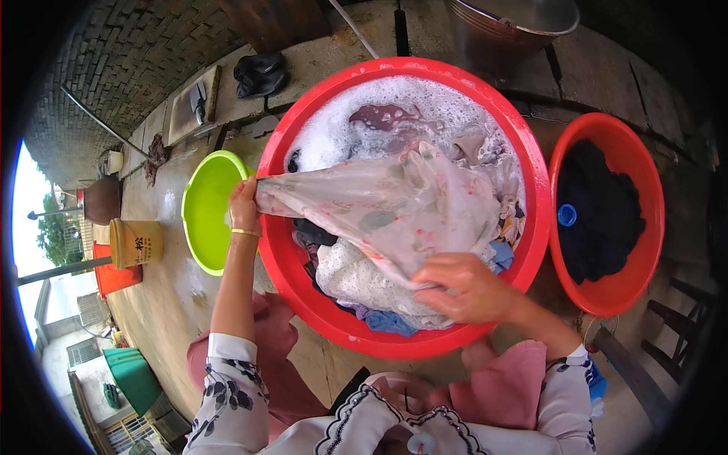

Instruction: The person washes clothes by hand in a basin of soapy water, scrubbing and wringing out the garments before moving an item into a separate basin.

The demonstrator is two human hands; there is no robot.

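Observation:
A wet, pale floral cloth [392, 210] stretches across a large red plastic basin [405, 344]. My left hand [243, 205] grips one drawn-out corner beyond the basin's left rim. Lower right, my right hand [469, 289] pinches the cloth's near edge above the laundry. The rest of the cloth drapes over the pile and partly hides it. White suds [330, 133] cover the water in the far half. A white dotted garment [352, 273] lies under the cloth, with a blue piece [391, 323] near the front rim. A maroon fabric [381, 115] shows through the foam.
Right of the basin stands a smaller red tub [606, 296] holding dark clothing [597, 210] and a blue cap-like object [566, 215]. A lime-green basin [213, 213] stands left. Behind are a metal bucket [512, 28], a black plastic bag [260, 74] and a cleaver [198, 102] on a board.

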